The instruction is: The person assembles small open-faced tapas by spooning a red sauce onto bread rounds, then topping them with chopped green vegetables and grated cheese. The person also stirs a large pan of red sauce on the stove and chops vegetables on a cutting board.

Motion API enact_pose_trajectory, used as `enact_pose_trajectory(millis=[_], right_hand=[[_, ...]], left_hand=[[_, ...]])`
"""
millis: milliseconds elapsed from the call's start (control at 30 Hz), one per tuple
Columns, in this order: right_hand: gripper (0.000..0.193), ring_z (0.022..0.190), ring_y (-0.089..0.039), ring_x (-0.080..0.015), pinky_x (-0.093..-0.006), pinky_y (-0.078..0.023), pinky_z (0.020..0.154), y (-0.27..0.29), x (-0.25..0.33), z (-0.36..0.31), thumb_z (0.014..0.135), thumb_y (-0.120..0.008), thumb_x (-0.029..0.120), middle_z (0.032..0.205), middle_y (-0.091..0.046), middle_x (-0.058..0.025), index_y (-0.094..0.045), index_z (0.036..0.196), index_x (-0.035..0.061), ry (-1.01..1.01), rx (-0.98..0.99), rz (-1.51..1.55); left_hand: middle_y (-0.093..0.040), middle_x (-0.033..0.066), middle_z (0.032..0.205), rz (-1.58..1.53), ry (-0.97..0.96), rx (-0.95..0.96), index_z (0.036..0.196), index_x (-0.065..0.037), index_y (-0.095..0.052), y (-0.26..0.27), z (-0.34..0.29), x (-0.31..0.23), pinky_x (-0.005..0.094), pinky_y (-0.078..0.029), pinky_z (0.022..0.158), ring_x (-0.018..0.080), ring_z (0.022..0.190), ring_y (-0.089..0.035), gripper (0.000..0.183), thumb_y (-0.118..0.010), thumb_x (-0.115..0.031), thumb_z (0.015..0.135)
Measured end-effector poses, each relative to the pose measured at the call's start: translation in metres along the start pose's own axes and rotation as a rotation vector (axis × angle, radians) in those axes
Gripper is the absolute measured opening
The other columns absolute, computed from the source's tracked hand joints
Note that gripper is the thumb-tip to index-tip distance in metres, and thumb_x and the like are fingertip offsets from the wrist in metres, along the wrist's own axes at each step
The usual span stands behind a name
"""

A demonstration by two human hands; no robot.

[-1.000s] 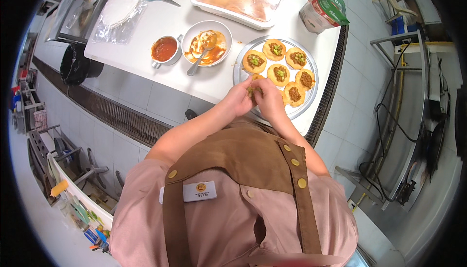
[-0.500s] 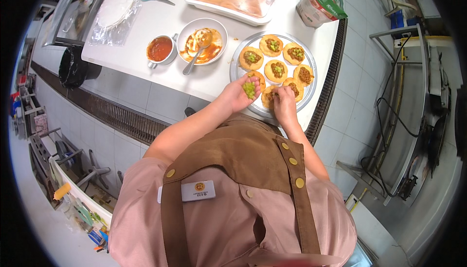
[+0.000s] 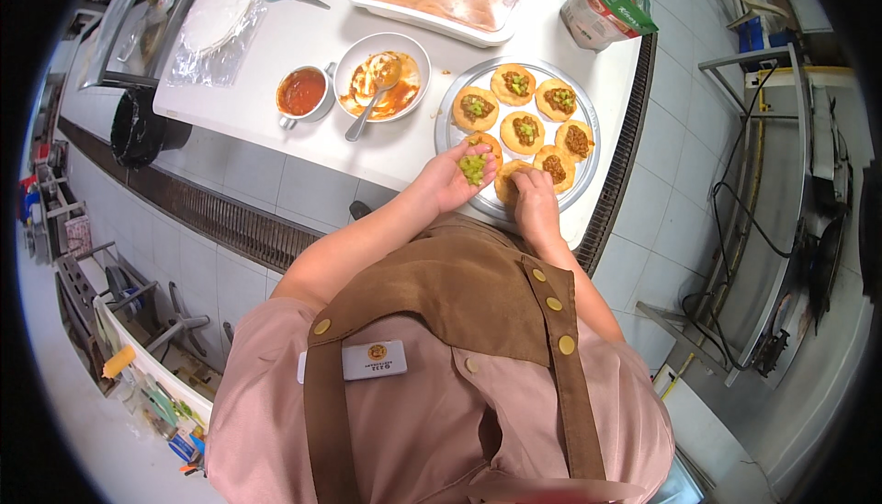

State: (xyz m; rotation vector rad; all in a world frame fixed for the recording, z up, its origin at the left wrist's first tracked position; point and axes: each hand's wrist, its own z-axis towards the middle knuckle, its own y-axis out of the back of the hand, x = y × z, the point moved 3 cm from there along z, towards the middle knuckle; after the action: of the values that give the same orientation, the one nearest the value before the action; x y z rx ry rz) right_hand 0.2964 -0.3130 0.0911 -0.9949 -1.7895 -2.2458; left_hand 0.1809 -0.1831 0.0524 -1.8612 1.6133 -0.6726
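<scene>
Green bits [image 3: 472, 169] are lying in the open left hand [image 3: 452, 180] I'm steering; the right hand [image 3: 537, 203] is holding its grip together over a golden round [image 3: 506, 188] near the tabletop's [image 3: 395, 159] front right corner.

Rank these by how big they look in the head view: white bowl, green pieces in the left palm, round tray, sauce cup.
1. Round tray
2. White bowl
3. Sauce cup
4. Green pieces
</scene>
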Motion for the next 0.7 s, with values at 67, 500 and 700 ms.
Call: enact_pose_trajectory(millis=[67, 500, 700], right_hand=[[0.025, 0.098, -0.059, -0.0373, -0.0403, -0.048, 0.089, 0.004, 0.0, 0.002, 0.076, -0.053, -0.009, 0.103, -0.064, -0.0173, -0.066, 0.097, -0.0016, -0.027, -0.033, 0.042], [0.032, 0.098, -0.058, -0.03, -0.0355, -0.048, 0.087, 0.014, 0.054, 0.029, 0.082, -0.066, 0.003, 0.104, -0.059, -0.0153, -0.062, 0.114, -0.0003, -0.162, 0.027, 0.278], [0.026, 0.099, -0.055, -0.0343, -0.0388, -0.046, 0.088, 0.012, 0.057, 0.033, 0.081, -0.062, -0.003, 0.102, -0.059, -0.0137, -0.061, 0.107, 0.0001, -0.024, 0.01, 0.207]], left_hand=[[-0.06, 0.0148, 0.111, 0.008, -0.005, 0.002, 0.119, 0.0, -0.053, 0.0, 0.0, 0.0, 0.0396, -0.053, 0.093, 0.0257, 0.099, -0.062, 0.039, -0.037, -0.032, 0.105], [-0.058, 0.0124, 0.119, 0.088, 0.007, 0.145, 0.122, -0.003, -0.051, -0.019, 0.002, 0.017, 0.0351, -0.05, 0.096, 0.0231, 0.109, -0.059, 0.036, -0.039, -0.032, 0.104], [-0.058, 0.0102, 0.117, 0.076, 0.018, 0.028, 0.122, -0.004, -0.05, -0.024, -0.001, 0.02, 0.0355, -0.048, 0.098, 0.0218, 0.111, -0.057, 0.035, -0.041, -0.033, 0.104]])
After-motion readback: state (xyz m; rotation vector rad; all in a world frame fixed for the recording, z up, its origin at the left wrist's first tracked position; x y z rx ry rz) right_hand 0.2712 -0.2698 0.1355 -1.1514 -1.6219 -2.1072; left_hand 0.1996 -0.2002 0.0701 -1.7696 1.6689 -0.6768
